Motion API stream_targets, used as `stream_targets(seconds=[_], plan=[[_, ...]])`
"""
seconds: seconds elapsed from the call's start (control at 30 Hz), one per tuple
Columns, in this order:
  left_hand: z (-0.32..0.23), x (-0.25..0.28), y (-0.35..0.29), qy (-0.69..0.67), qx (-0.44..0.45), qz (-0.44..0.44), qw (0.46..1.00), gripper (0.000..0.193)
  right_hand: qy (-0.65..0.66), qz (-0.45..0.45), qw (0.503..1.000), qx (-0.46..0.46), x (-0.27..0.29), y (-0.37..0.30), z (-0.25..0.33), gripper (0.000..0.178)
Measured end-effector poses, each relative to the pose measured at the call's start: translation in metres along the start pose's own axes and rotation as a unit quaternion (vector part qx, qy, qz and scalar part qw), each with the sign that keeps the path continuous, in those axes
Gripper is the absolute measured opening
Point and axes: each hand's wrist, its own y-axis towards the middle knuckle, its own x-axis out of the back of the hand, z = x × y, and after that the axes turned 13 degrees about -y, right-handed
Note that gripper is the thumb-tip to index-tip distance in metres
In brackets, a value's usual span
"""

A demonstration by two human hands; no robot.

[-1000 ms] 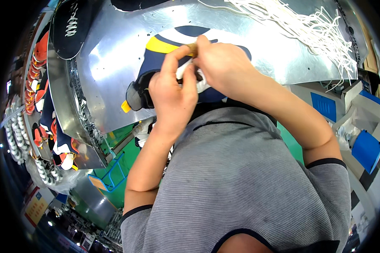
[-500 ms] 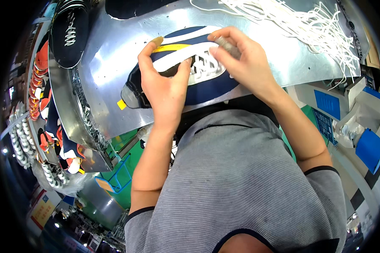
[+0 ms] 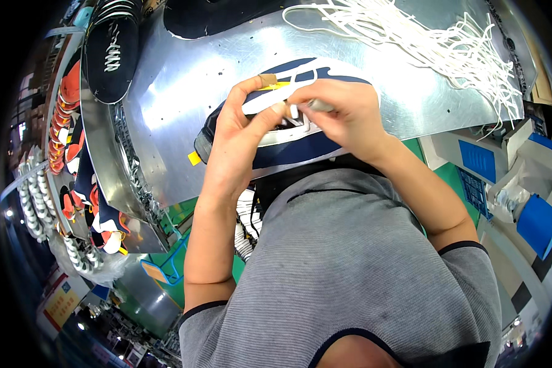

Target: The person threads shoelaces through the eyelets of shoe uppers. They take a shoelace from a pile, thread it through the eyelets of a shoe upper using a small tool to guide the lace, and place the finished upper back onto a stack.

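A navy sneaker (image 3: pixel 300 149) with white and yellow trim lies on its sole on the metal table, its heel toward the left. My left hand (image 3: pixel 234 138) grips the upper at the opening, thumb on the near side and forefinger on the far side; a tan cover wraps that fingertip. Over the eyelets, my right hand (image 3: pixel 356 113) pinches a white shoelace (image 3: pixel 313 72), which makes a loose loop above the shoe. A small greyish thing (image 3: pixel 321 105) shows at the right fingers; I cannot tell what it is. The right hand covers much of the lacing and the toe.
A pile of loose white laces (image 3: pixel 429 46) covers the far right of the metal table (image 3: pixel 178 141). A black laced shoe (image 3: pixel 109 58) stands far left, another dark shoe (image 3: pixel 211 15) at the far edge. Orange and white shoe parts (image 3: pixel 58 126) hang left; boxes (image 3: pixel 472 153) stand right.
My right hand has moved left and down from the toe side to the eyelets, drawing up a lace loop. My left thumb has come closer to it. The shoe appears slightly lower and further right.
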Motion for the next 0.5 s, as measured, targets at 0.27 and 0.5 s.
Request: stream_targets(seconds=[0.27,0.5], plan=[[0.007,0.001,0.015,0.009,-0.024,-0.023,0.999,0.04,0.223,0.159,0.96,0.063,0.035,-0.023,0.043,0.015],[-0.001,0.007,-0.007,0.247,-0.093,0.002,0.965,0.047,0.168,0.11,0.962,-0.184,0.029,-0.034,0.027,0.019]])
